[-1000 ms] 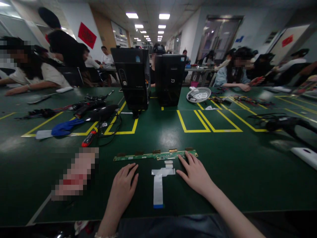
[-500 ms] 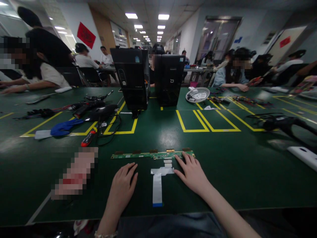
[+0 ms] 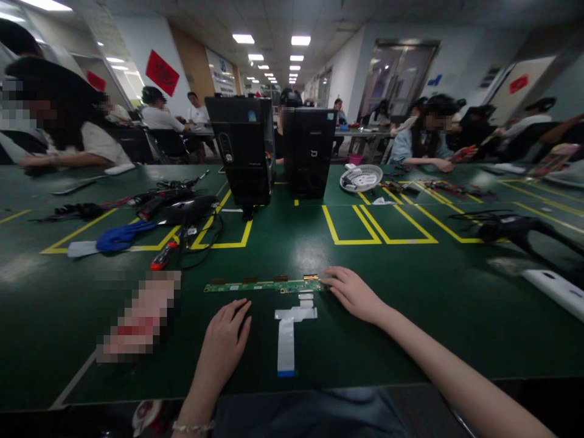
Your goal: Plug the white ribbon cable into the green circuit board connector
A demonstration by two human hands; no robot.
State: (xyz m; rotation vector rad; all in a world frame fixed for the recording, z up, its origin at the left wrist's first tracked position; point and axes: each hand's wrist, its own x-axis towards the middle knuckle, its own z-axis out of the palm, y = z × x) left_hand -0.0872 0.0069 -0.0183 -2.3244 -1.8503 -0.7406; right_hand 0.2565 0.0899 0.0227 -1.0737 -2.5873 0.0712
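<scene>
A long, narrow green circuit board (image 3: 246,286) with several copper-coloured tabs lies flat on the green table. Over its right end rests my right hand (image 3: 353,295), palm down with the fingers stretched out and covering that end. My left hand (image 3: 227,334) lies on the table just below the board, fingers extended and apart from it, holding nothing. Between the hands sits a white flat ribbon cable (image 3: 286,344) with a blue end, its upper part bent sideways and reaching up close to the board's lower edge. Whether it joins the board I cannot tell.
Two black computer towers (image 3: 244,152) stand at the back. To the left lie a red-and-black screwdriver (image 3: 164,255), a blue strap-like item (image 3: 123,236) and black cables. A white basket (image 3: 361,178) stands behind right; a white device (image 3: 554,289) lies far right. Other people sit around.
My right hand has shifted up and rightward, so its fingers now cover the board's right end. My left hand stays almost where it was. The camera view has shifted slightly.
</scene>
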